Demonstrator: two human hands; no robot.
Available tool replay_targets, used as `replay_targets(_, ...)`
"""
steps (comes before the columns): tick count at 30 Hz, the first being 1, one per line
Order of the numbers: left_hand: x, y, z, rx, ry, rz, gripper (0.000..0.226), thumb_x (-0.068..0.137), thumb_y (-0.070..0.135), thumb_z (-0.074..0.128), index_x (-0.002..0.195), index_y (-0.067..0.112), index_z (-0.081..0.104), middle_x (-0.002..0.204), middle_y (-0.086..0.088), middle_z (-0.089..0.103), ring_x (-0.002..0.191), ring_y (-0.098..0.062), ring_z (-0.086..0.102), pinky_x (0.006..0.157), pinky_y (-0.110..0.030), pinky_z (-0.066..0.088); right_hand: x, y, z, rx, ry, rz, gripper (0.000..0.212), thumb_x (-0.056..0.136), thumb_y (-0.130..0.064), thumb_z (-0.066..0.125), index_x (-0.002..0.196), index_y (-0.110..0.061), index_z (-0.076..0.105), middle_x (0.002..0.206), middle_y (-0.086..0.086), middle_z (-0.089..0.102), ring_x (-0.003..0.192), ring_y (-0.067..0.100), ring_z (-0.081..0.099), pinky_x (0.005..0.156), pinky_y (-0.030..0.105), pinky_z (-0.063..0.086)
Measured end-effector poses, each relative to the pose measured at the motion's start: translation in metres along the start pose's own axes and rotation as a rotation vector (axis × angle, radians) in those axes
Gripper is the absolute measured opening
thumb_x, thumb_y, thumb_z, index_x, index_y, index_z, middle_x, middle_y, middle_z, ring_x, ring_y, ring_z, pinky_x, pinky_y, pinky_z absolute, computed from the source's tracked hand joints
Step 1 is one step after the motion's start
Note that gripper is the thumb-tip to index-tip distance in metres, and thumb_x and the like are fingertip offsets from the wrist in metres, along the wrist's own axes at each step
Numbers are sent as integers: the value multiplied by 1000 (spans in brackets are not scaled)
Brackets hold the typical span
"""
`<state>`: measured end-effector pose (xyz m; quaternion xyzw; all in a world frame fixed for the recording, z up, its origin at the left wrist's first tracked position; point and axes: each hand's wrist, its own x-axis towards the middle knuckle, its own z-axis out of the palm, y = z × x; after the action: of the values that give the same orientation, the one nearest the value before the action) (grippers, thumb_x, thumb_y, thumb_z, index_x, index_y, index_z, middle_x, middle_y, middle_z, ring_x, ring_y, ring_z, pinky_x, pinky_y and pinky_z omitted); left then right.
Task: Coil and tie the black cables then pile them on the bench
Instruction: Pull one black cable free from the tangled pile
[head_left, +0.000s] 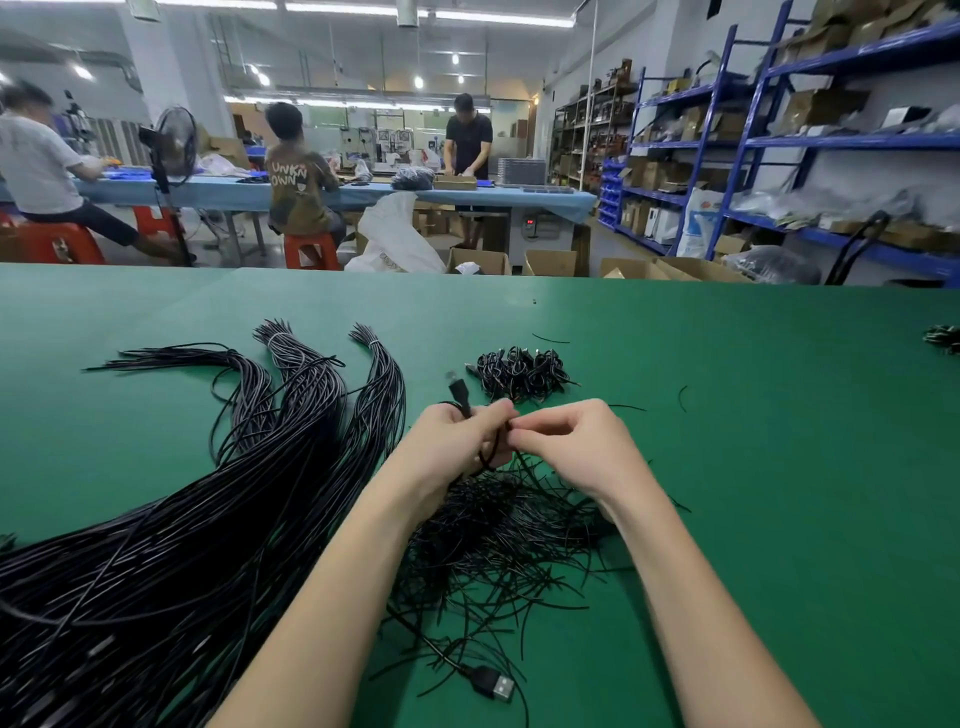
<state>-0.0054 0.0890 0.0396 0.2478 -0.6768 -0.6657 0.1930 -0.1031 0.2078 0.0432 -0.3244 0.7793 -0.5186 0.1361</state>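
Head view: USB plug (493, 686) trails nearest, below both wrists. Left hand (457, 447) grips the coiled cable (491, 449); right hand (566, 441) pinches a tie at it. Tying appears underway; next, finished pile (522, 371) beyond the hands

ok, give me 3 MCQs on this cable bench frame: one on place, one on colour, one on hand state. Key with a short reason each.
1. Where does the pile of finished coils lie relative to the hands?
A. beyond them
B. under the left forearm
C. off the bench

2. What colour is the bench top?
A. blue
B. green
C. grey

3. What is the left hand doing?
A. lying flat and empty
B. pointing at the shelves
C. gripping a black cable

Key: 1 A, the coils sit farther up the bench than both hands. 2 B, the mat is green. 3 C, its fingers curl round the cable, while the right hand pinches at it.
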Motion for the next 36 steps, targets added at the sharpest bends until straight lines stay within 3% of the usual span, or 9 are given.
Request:
replay_targets(3, 0, -3, 4, -49, 49, -9, 25, 93, 24, 70, 93, -1, 73, 82, -21, 62, 59, -18, 58, 46, -17, 35, -3, -1, 9, 60, 28, -4, 8, 77, -16, 83, 79, -24, 81, 67, -5, 76, 62, 2, 71, 67, 16, 57)
replay_targets(6, 0, -6, 4, -66, 52, 4, 19, 95, 22, 68, 85, 5, 71, 75, -20, 63, 57, -18, 53, 50, -22, 31, -3, 0, 12, 150, 2, 16, 9, 78, -6, 83, 81, -13, 77, 71, 8, 77, 71, 24, 78, 73, 33, 64)
replay_targets(10, 2, -5, 1, -117, 22, 51, 26, 104, 16, 53, 83, 8, 65, 57, 2, 59, 52, -10, 59, 51, -17, 47, -1, 2, -11, 385, -124, 70, 14, 84, -10, 83, 91, -3, 73, 81, 12, 78, 72, 19, 77, 59, 20, 58)
replay_targets(13, 1, -4, -1, -173, -156, 51, 28, 107, 18, 46, 80, 12, 54, 54, 7, 36, 50, -12, 44, 52, -20, 42, 2, 7, -21, 273, 30, 33, 23, 87, -38, 79, 98, -18, 74, 88, -5, 77, 72, 6, 72, 60, 19, 54)
replay_targets(17, -11, -3, 3, -154, -532, 36, 28, 104, 18, 48, 76, 15, 51, 57, 6, 25, 50, -11, 24, 50, -22, 26, -1, 0, -15, 328, -271, -107, 40, 84, -60, 73, 116, -37, 72, 119, -14, 74, 109, 1, 68, 85, 22, 55)
replay_targets(21, -18, -2, 7, -42, -657, 80, 17, 95, 9, 49, 79, 13, 50, 58, 1, 22, 51, -13, 21, 50, -22, 25, -4, -6, -8, 245, -364, -230, 11, 91, -35, 76, 93, -24, 77, 82, -6, 74, 59, 6, 59, 51, 15, 44)
replay_targets(26, -15, -2, 1, -4, -533, 59, 24, 104, 19, 50, 81, 12, 51, 60, 4, 30, 55, -12, 38, 59, -22, 35, -1, -1, -11, 11, -58, -213, 33, 91, -48, 72, 69, -24, 68, 63, -7, 70, 54, 10, 57, 63, 25, 48)
replay_targets(29, -11, -4, 1, 83, -445, 100, 28, 109, 25, 40, 84, 14, 47, 63, 3, 36, 59, -10, 46, 60, -18, 39, 4, 3, -9, -88, 70, -201, 37, 90, -56, 69, 71, -24, 68, 56, -15, 61, 49, 4, 45, 51, 17, 37)
replay_targets(36, -2, -9, 6, -121, -255, 40, 29, 108, 25, 41, 95, 6, 60, 83, -4, 58, 96, -19, 59, 87, -37, 53, 3, 10, -13, 234, -114, -89, 3, 93, -24, 75, 92, -23, 78, 80, -10, 77, 59, 5, 62, 61, 18, 51)
